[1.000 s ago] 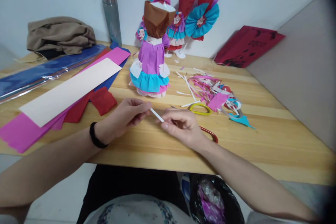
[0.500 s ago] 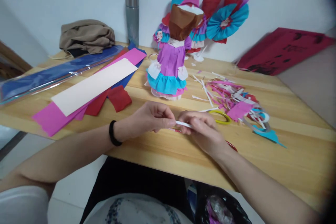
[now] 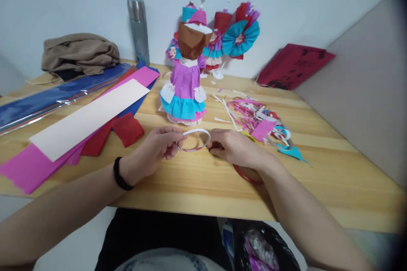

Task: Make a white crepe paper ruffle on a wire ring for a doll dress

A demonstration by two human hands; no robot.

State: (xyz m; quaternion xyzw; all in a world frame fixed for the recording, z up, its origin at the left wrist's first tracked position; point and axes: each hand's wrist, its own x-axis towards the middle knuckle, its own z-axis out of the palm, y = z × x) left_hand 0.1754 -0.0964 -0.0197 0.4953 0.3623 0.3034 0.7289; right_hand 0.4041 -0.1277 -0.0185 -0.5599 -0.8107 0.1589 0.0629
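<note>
Between my hands is a thin white ring with reddish markings along its lower side, much like a narrow tape roll. My left hand pinches its left edge between thumb and fingers. At the right edge, the curled fingers of my right hand close on it, though their tips are partly hidden. Under the right hand and wrist, a red loop and a yellow loop show, like scissor handles. A doll-like figure in a purple, blue and white crepe-paper dress stands just behind the ring.
Pink, white, red and blue paper sheets lie left, beside a plastic-wrapped pack. Behind are brown cloth, a flask and more paper figures. Paper scraps and a dark red bag are right.
The white ring has turned from nearly edge-on to showing its opening. My hands have moved apart, the left now at its left edge. The view has shifted rightward.
</note>
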